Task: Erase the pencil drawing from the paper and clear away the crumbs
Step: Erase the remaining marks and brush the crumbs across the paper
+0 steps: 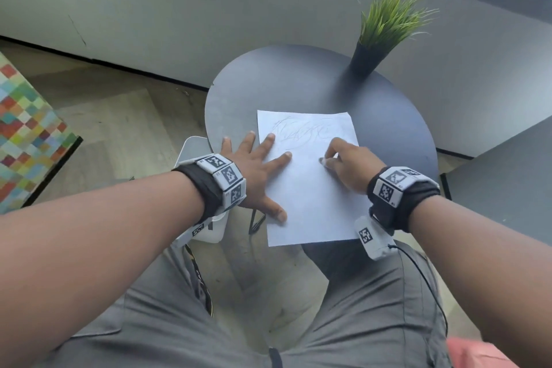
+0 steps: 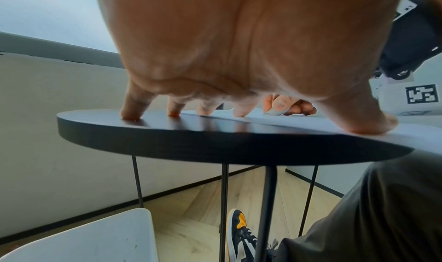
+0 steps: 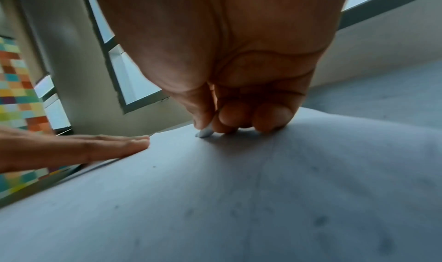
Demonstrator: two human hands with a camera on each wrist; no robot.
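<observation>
A white sheet of paper lies on the round dark table, with a faint pencil scribble near its far end. My left hand lies flat with fingers spread, pressing the paper's left edge onto the table. My right hand pinches a small white eraser whose tip touches the paper just below the scribble. In the right wrist view the eraser pokes out between thumb and fingers onto the paper. The left wrist view shows my spread left fingers on the table top.
A black pot with a green grass plant stands at the table's far right edge. A white chair sits under my left wrist, a colourful checked seat at far left. Grey wall and window lie behind. My knees are below the table.
</observation>
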